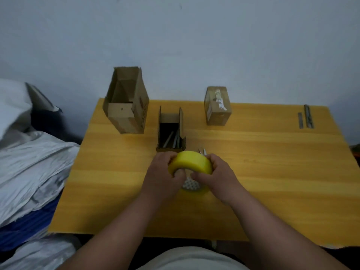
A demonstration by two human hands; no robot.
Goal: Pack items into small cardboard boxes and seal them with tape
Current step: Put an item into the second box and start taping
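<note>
Hands meet on the yellow tape roll (190,161), held just above the surface (263,172): the left hand (161,176) curls round its left side with the thumb at the core, while the right hand (212,175) grips the right side, thumb on the roll's near face. That looks like hunting for the tape's free end, so sealing seems to be the step in hand. Just behind the roll stands the small open box (170,131), flaps up, with metal rods inside. Two metal tips (202,151) show just right of the roll. Next, the flaps need folding shut before tape goes across. Farther behind the roll, to the left, stands a taller open box (126,102); to the right, a closed taped box (217,106).
</note>
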